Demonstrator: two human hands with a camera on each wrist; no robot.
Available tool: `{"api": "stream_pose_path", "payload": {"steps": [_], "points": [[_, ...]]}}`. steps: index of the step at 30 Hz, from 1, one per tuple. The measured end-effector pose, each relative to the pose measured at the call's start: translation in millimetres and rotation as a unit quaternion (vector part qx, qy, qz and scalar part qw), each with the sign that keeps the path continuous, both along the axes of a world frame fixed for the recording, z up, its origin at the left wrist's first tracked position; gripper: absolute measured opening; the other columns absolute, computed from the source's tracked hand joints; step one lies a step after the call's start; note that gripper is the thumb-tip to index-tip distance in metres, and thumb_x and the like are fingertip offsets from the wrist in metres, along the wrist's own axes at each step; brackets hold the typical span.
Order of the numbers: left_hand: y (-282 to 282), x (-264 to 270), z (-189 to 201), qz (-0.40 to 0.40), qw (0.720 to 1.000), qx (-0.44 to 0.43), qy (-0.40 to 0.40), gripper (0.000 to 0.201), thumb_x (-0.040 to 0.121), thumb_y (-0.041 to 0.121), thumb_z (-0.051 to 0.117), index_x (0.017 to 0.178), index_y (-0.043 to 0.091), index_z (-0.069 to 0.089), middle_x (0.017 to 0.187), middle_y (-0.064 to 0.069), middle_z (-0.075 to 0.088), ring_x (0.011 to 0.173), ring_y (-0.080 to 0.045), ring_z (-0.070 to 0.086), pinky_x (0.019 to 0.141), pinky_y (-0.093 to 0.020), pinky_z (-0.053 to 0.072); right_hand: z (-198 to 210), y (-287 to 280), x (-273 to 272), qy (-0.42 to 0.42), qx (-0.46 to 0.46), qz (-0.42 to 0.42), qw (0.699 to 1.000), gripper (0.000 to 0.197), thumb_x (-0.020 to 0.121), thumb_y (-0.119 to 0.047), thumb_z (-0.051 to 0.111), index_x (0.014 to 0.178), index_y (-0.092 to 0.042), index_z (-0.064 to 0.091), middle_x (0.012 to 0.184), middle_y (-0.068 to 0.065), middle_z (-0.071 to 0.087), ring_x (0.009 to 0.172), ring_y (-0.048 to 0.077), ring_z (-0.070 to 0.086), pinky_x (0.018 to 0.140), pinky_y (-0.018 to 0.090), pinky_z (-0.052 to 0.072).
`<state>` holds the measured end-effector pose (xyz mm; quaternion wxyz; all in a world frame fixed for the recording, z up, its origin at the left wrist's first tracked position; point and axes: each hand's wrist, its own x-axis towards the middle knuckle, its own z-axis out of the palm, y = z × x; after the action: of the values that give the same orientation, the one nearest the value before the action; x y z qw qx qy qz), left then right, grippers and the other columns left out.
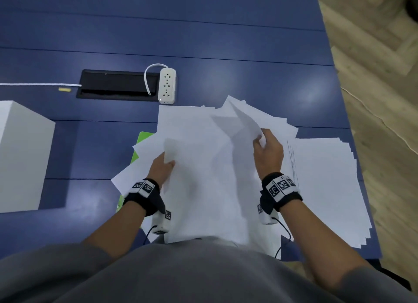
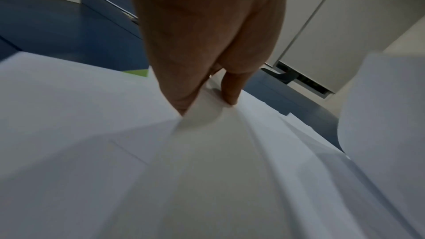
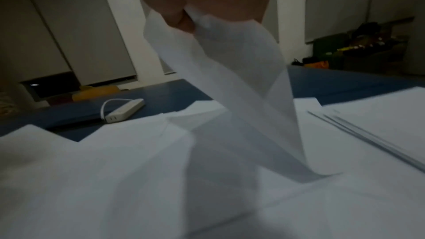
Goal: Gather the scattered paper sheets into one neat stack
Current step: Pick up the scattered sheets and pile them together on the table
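Note:
White paper sheets [image 1: 203, 178] lie in a loose overlapping heap on the blue table [image 1: 226, 42] in front of me. My left hand [image 1: 164, 164] pinches the upper left corner of a sheet [image 2: 202, 115] that bows up off the heap. My right hand [image 1: 263, 142] pinches a curled sheet [image 3: 230, 72] by its corner and holds it lifted above the heap. To the right lies a fanned stack of sheets [image 1: 323, 189], its edges stepped; the same stack [image 3: 379, 119] shows in the right wrist view.
A white power strip [image 1: 167, 85] with its cable sits beside a black cable hatch [image 1: 117, 84] behind the papers. A white box [image 1: 20, 155] stands at the left. A green sheet [image 1: 141, 142] peeks from under the heap. The table's right edge [image 1: 352, 144] borders wooden floor.

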<state>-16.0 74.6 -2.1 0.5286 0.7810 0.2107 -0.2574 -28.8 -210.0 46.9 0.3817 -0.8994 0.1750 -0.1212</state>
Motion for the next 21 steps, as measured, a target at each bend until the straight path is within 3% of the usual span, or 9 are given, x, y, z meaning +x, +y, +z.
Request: {"api": "stream_pose_path", "payload": {"steps": [4,5,7,8,9,12,15,17,21], "points": [[-16,8,-18,-0.022,1.000,-0.006,0.003,0.036,0.081,0.027,0.053,0.114,0.016,0.063,0.110,-0.010,0.068,0.101,-0.030,0.064,0.094,-0.047,0.050,8,17,2,-0.140,-0.055,0.147,0.978,0.022,0.082,-0.008,0.055,0.096,-0.017,0.070,0.098,-0.014,0.062,0.100,0.011,0.050,0.082,0.036,0.028],[-24,6,-5,-0.022,1.000,-0.006,0.007,0.028,0.086,0.023,0.055,0.112,0.014,0.063,0.107,-0.011,0.068,0.102,-0.030,0.063,0.094,-0.042,0.051,7,22,-2,-0.146,-0.066,0.188,0.969,0.024,0.080,-0.010,0.056,0.096,-0.020,0.071,0.102,-0.014,0.063,0.104,0.011,0.050,0.082,0.035,0.024],[-27,7,-2,-0.008,0.999,-0.003,0.031,0.009,0.094,0.006,0.050,0.095,0.005,0.060,0.087,-0.015,0.062,0.093,-0.034,0.060,0.080,-0.017,0.051,-3,30,-16,-0.132,-0.060,0.265,0.953,0.028,0.076,-0.015,0.060,0.100,-0.026,0.071,0.111,-0.012,0.064,0.112,0.012,0.049,0.086,0.037,0.022],[-28,8,1,-0.010,0.999,0.006,0.050,0.017,0.095,0.000,0.045,0.081,0.003,0.054,0.078,-0.015,0.055,0.085,-0.033,0.054,0.070,-0.008,0.047,-11,32,-24,-0.115,-0.053,0.301,0.945,0.031,0.075,-0.017,0.063,0.102,-0.029,0.070,0.115,-0.011,0.063,0.116,0.013,0.048,0.087,0.039,0.022],[-26,9,0,-0.017,0.998,0.006,0.064,0.026,0.097,-0.001,0.042,0.074,0.003,0.050,0.076,-0.016,0.050,0.081,-0.031,0.049,0.069,-0.009,0.045,-19,34,-33,-0.092,-0.050,0.335,0.936,0.033,0.075,-0.019,0.065,0.105,-0.032,0.069,0.119,-0.010,0.062,0.120,0.014,0.047,0.088,0.040,0.021],[-19,16,1,0.009,0.998,-0.030,0.058,0.015,0.099,0.009,0.044,0.092,0.002,0.056,0.092,-0.010,0.054,0.078,-0.018,0.049,0.070,-0.023,0.039,-44,33,-57,-0.001,-0.046,0.407,0.912,0.036,0.075,-0.021,0.069,0.107,-0.038,0.067,0.130,-0.010,0.056,0.130,0.013,0.038,0.089,0.038,0.022],[-17,16,-2,0.064,0.990,-0.095,0.087,0.017,0.095,0.007,0.048,0.106,0.000,0.059,0.081,-0.008,0.060,0.062,-0.016,0.054,0.047,-0.017,0.044,-61,25,-73,0.085,-0.064,0.470,0.876,0.054,0.069,-0.006,0.066,0.113,-0.038,0.066,0.140,-0.009,0.048,0.139,0.013,0.028,0.091,0.042,0.024],[-17,15,-5,0.099,0.979,-0.142,0.107,0.029,0.093,0.011,0.053,0.117,-0.004,0.058,0.085,-0.010,0.065,0.062,-0.019,0.061,0.052,-0.022,0.050,-65,22,-78,0.134,-0.096,0.506,0.847,0.061,0.069,-0.001,0.067,0.117,-0.038,0.065,0.146,-0.009,0.042,0.143,0.011,0.020,0.097,0.047,0.025],[-18,14,-3,0.130,0.956,-0.226,0.132,0.043,0.095,0.037,0.053,0.123,0.005,0.060,0.098,-0.008,0.068,0.082,-0.023,0.064,0.067,-0.031,0.053,-64,20,-82,0.218,-0.133,0.531,0.808,0.058,0.075,-0.006,0.072,0.124,-0.037,0.061,0.154,-0.010,0.028,0.143,0.004,-0.002,0.108,0.046,0.010]]}}
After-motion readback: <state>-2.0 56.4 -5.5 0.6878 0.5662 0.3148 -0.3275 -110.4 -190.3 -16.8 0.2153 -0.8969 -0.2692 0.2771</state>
